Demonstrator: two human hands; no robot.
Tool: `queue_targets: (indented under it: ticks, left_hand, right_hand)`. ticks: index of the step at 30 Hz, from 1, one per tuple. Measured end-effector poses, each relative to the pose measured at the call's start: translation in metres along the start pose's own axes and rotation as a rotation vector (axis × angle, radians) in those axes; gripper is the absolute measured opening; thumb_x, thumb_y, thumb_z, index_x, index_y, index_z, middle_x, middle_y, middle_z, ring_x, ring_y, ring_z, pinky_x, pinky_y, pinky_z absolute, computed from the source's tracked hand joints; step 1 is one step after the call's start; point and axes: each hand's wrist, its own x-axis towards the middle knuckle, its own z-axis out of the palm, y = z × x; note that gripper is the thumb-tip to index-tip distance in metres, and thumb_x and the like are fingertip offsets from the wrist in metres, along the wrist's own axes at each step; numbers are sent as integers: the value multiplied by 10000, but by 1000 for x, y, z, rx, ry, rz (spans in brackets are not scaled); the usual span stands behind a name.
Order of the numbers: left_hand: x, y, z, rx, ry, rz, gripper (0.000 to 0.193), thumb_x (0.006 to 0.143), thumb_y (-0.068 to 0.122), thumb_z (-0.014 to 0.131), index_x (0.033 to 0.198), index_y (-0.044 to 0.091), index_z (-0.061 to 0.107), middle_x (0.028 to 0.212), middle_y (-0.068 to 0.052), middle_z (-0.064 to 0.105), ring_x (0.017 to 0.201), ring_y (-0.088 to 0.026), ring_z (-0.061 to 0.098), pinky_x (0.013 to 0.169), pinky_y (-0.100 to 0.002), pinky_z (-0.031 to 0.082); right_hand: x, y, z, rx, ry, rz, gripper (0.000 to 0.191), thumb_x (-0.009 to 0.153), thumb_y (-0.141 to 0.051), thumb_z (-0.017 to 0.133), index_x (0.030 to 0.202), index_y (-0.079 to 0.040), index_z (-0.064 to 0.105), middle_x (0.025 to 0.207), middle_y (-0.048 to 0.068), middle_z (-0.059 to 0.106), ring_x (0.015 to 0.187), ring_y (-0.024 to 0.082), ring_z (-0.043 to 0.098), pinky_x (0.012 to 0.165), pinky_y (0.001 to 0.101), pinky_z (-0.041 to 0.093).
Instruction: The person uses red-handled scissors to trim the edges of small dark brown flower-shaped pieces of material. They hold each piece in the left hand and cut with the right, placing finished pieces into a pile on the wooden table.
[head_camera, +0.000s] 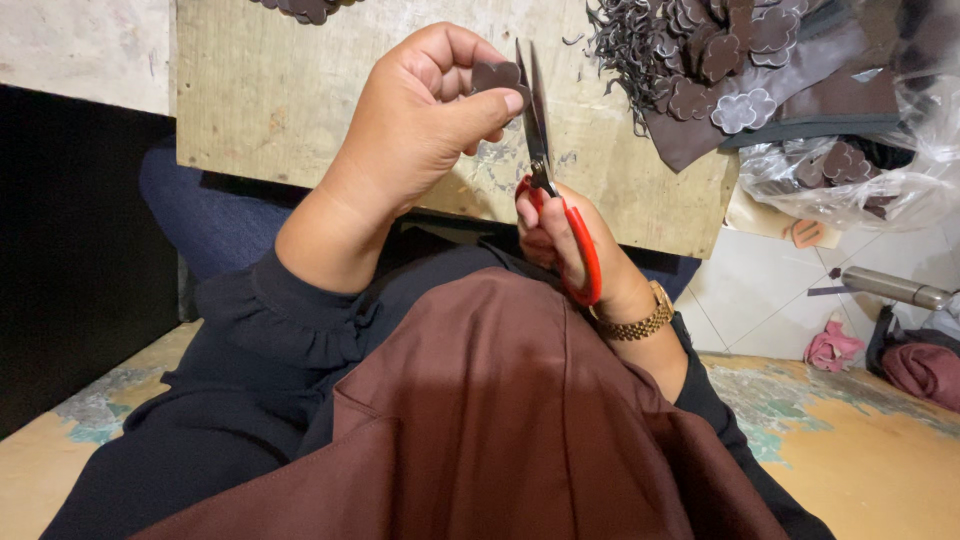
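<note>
Left hand (420, 120) pinching brown flower cutout (497, 76), right hand (560, 235) gripping red-handled scissors (540, 150)

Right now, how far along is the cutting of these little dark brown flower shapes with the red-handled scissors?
Done: a pile of cut dark brown flower-shaped pieces lies on the worn wooden board, with curly trimmings beside it. In hand: the left hand pinches one small brown piece against the blades of the red-handled scissors, worked by the right hand. Left: more brown material sits in the clear plastic bag; how much, I cannot tell.
</note>
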Motion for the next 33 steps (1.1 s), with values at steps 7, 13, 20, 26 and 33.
queue_targets:
  ticks: [7,13,20,26,33]
  left_hand:
    - [-4,-5,2,3,-11,16,266,959,-9,754,1167,-5,588,911,-55,704,769,-63,645,685,-219,532]
    - [-6,-3,5,68,4,1,320,929,-26,742,1171,-1,535,961,-64,724,829,-65,683,700,-209,544]
    - [-7,0,5,111,3,11,363,927,-21,751,1197,7,509,965,-64,717,850,-73,686,719,-214,542]
    - [-6,-3,4,82,-4,9,350,932,-32,747,1192,12,516,958,-66,712,837,-75,678,718,-217,542]
    - [-2,-7,-1,107,-7,-9,271,1019,61,615,1278,14,550,941,-59,726,821,-77,691,680,-216,535]
  right_hand:
    - [3,4,3,-37,-85,-61,513,1065,-612,499,1066,-99,478,854,-43,380,758,85,340,674,234,328]
    - [3,5,0,-67,-65,-62,554,1040,-643,509,1069,-90,490,844,-41,383,727,88,336,649,234,317]
    - [2,8,-6,-50,-44,-35,491,1037,-568,565,1071,-85,487,832,-54,377,699,64,321,610,220,282]
    - [3,16,-10,-56,-3,-41,429,1060,-507,564,1060,-84,494,801,-61,371,656,60,317,581,223,281]
    - [9,24,-17,29,19,-112,571,1015,-665,545,1092,-102,488,872,-29,420,780,92,384,711,243,347]
